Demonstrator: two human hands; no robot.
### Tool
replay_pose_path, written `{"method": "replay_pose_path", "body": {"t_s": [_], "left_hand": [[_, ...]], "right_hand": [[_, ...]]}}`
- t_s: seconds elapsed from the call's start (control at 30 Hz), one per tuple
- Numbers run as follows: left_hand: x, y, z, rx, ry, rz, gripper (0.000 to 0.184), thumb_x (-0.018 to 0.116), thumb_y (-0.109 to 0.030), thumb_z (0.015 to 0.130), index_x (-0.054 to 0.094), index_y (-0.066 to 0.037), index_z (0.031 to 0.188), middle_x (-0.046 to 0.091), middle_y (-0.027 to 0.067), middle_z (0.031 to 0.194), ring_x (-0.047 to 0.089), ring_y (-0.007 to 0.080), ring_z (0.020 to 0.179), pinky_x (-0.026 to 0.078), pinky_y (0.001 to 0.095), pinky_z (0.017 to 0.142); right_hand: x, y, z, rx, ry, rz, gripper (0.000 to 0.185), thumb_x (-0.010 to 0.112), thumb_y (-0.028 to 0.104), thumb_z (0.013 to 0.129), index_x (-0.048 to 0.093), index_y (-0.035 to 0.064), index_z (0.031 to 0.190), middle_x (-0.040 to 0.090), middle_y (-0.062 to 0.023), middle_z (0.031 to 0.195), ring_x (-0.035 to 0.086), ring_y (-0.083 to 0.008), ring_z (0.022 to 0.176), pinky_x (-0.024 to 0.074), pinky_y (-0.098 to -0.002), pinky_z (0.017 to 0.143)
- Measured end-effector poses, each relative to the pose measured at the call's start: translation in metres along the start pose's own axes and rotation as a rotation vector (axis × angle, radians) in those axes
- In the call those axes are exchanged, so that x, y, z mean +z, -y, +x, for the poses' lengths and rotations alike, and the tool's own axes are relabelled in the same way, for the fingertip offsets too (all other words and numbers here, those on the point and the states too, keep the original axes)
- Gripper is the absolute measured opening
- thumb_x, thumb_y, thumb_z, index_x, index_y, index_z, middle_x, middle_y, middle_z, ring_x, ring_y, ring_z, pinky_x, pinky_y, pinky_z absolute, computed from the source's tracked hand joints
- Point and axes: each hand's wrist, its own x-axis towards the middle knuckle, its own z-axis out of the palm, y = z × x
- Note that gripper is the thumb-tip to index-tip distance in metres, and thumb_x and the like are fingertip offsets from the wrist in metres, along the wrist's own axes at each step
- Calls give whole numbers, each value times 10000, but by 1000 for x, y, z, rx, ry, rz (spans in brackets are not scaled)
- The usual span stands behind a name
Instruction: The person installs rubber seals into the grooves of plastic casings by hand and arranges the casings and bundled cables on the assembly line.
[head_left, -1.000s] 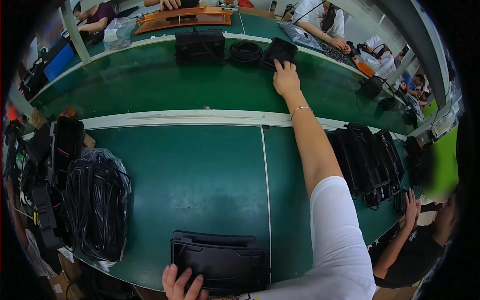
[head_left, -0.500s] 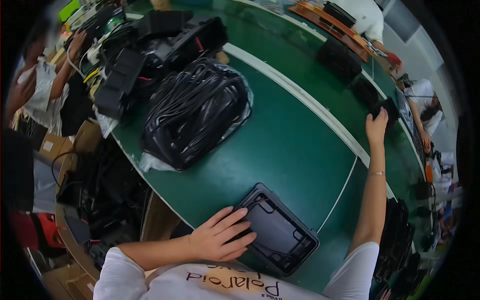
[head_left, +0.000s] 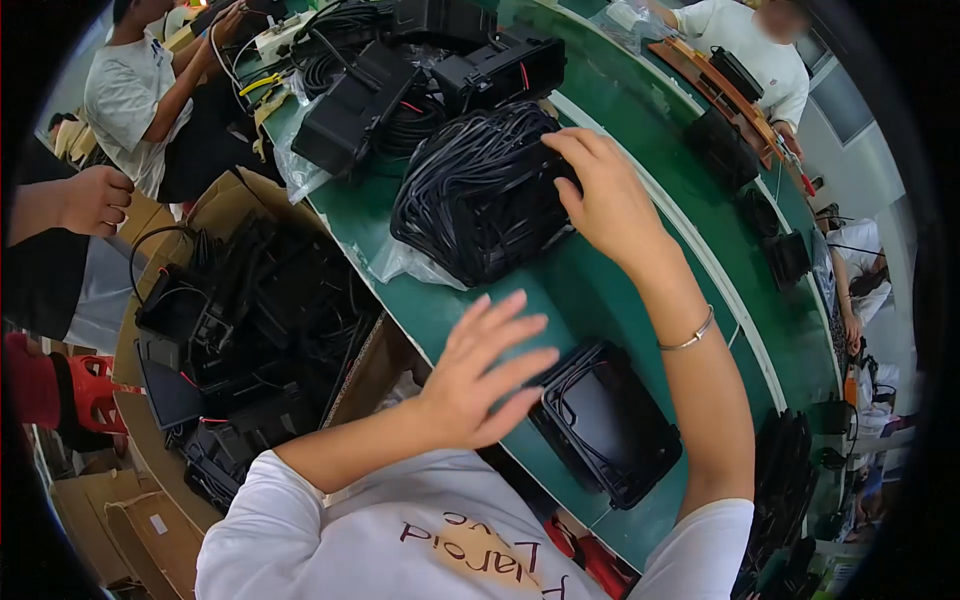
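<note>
A black plastic case (head_left: 622, 425) lies in front of me on the green table, with thin cables looped along its inner edge. Above its left end hangs my left hand (head_left: 487, 375), fingers spread and slightly blurred, holding nothing. My right hand (head_left: 610, 195) is at the right edge of a large bundle of black cables (head_left: 480, 190). Its thumb and fingers are apart and the fingertips seem to touch the cables, though I cannot tell how firmly. Clear plastic wrap (head_left: 415, 262) shows under the bundle.
Several black boxes (head_left: 350, 110) with cables stand behind the bundle. A cardboard carton (head_left: 345, 385) full of black cases is at the left. Beyond a white rail (head_left: 715, 270), black boxes (head_left: 785, 258) sit on a green strip. Other people work at left and far right.
My right hand has come from a black box across the rail to the cable bundle. My left hand has lifted off the black case. The view has turned, showing more of the left side.
</note>
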Motion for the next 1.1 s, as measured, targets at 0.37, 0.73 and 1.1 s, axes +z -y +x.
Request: {"method": "replay_pose_path", "body": {"t_s": [0.37, 0.73, 1.1], "left_hand": [[-40, 32, 17, -156, -274, 220, 417, 701, -60, 810, 649, -59, 1224, 564, 179, 1342, 459, 430, 1350, 254, 580, 1148], [-38, 64, 71, -273, -293, 481, 628, 769, -213, 804, 537, -33, 1358, 475, 211, 1414, 375, 448, 1388, 251, 548, 1172], [-37, 85, 87, -311, -189, 603, 850, 818, -302, 759, 426, 43, 1429, 416, 273, 1453, 325, 472, 1403, 257, 541, 1173]], "right_hand": [[19, -7, 26, -191, 88, -151, 588, 665, -31, 770, 556, 60, 1340, 530, -119, 1384, 466, -323, 1319, 393, -440, 1104], [20, -19, 50, -232, 163, -355, 769, 638, -45, 747, 419, 62, 1476, 500, -138, 1414, 479, -338, 1305, 384, -458, 1099], [13, -24, 38, -209, 103, -226, 498, 648, -29, 735, 547, 20, 1220, 546, -149, 1203, 534, -347, 1141, 455, -429, 973]]}}
